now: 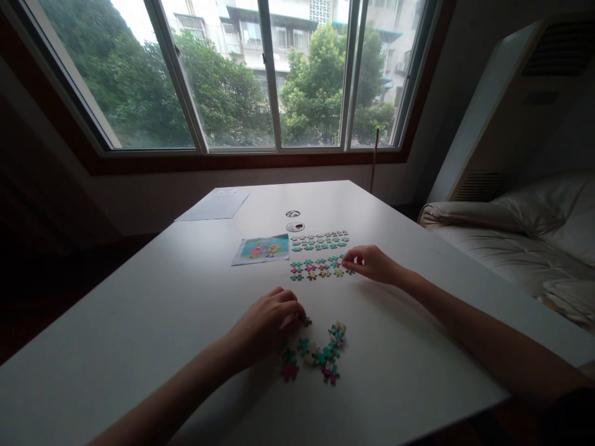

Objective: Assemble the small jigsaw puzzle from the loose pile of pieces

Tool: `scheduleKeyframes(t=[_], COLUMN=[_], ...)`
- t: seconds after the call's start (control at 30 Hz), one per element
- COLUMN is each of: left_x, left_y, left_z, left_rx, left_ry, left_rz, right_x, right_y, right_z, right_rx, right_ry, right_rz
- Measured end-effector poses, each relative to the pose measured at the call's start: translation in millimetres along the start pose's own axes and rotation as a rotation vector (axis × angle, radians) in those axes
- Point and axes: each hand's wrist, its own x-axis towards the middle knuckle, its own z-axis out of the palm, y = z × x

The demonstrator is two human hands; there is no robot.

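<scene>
My left hand is low over the white table, fingers curled and closed on a small puzzle piece at their tips. Just below and right of it lies a loose pile of puzzle pieces in teal, pink and cream, some overlapping. Farther off, my right hand pinches at the right end of the laid-out rows of puzzle pieces; its fingertips mostly cover the piece there. Behind these rows are more rows of teal and pale pieces. Left of them lies a picture sheet with cartoon figures.
Two small round items lie beyond the rows. A pale sheet rests at the table's far left corner. The white table reaches toward a window; a light sofa stands at the right.
</scene>
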Motion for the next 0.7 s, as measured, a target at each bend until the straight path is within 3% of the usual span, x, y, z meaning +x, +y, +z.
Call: scheduleKeyframes(t=[0.27, 0.53, 0.7], left_x=[0.5, 4.1, 11.8], left_y=[4.1, 3.7, 4.2], left_z=[-0.3, 3.8, 3.0], left_rx=[-0.143, -0.263, -0.57], left_ry=[0.027, 0.103, 0.188], left_rz=[-0.099, -0.149, -0.278], right_x=[-11.1, -14.8, -16.3], right_y=[-60.3, -63.3, -68.4], right_z=[12.3, 21.1, 27.3], right_rx=[0.02, 0.014, 0.004], right_ry=[-0.076, -0.005, 0.035], right_rz=[-0.237, -0.226, -0.231])
